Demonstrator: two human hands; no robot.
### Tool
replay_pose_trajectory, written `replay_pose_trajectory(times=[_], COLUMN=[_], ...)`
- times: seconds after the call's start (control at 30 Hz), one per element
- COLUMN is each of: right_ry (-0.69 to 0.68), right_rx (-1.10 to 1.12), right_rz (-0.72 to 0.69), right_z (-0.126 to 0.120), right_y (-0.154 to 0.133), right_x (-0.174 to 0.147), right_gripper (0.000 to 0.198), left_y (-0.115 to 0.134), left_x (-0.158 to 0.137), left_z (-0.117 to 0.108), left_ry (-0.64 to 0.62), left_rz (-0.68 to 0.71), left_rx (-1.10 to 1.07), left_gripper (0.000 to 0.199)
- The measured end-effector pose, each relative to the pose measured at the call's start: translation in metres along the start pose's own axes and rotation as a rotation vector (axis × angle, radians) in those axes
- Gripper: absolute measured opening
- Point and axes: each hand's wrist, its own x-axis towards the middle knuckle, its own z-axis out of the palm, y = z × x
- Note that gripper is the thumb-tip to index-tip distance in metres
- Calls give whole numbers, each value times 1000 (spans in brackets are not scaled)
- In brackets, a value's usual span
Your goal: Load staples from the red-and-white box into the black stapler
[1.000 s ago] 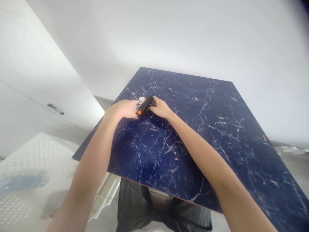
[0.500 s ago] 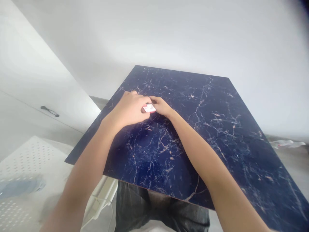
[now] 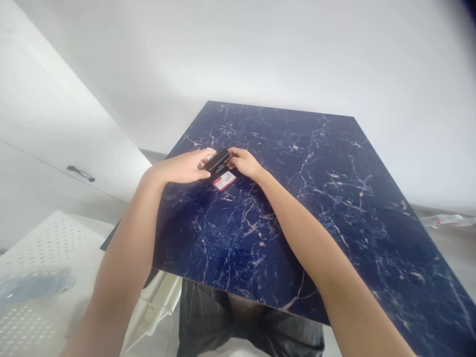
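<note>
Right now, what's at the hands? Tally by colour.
Black: 1, a black item
Red and white: 1, a flat box
Whitish: 1, a piece partly hidden by the left hand, so it could be more than one
Total: 3 that I can make out

The small flat red-and-white cardboard box (image 3: 224, 181), between the thumb and fingers of the left hand (image 3: 188, 166) half a second ago, now lies on the dark-blue marbled surface (image 3: 238, 238), just on the near side of the black elongated stapler-like object (image 3: 217, 160). That object, hidden half a second ago, is visible again, with the left hand shifted leftward to grip its left end.
</note>
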Motion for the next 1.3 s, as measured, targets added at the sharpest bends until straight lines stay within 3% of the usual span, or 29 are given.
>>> replay_pose_trajectory(times=[0.1,0.3,0.57,0.7,0.8,0.9,1.07,1.17,1.3], right_ry=[13,1,55,102,224,317,199,124,132], right_rx=[-21,-30,-55,-66,-106,-284,-728,-911,-1056], right_rz=[28,-34,-14,8,50,26,-269,-307,-315], right_z=[0,-1,-2,0,0,-2,-1,0,0], right_y=[-1,3,9,9,8,6,-1,-5,-9], right_x=[0,1,5,7,7,4,-6,-13,-18], right_gripper=[26,28,32,31,34,36,39,40,39], left_y=[-15,-23,-29,-13,-6,-11,-23,-25,-26], left_x=[5,7,7,9,12,14,13,13,14], left_z=[-8,-11,-10,-1,8,11,9,9,10], left_ry=[-224,-242,-327,-197,-48,39,93,85,75], left_rz=[-20,-12,-34,-78,-66,-39,-49,-47,-38], left_rx=[-215,-274,-478,-437,-318,-214,-172,-162,-122], left_gripper=[58,50,60,68,58,51,47,46,44])
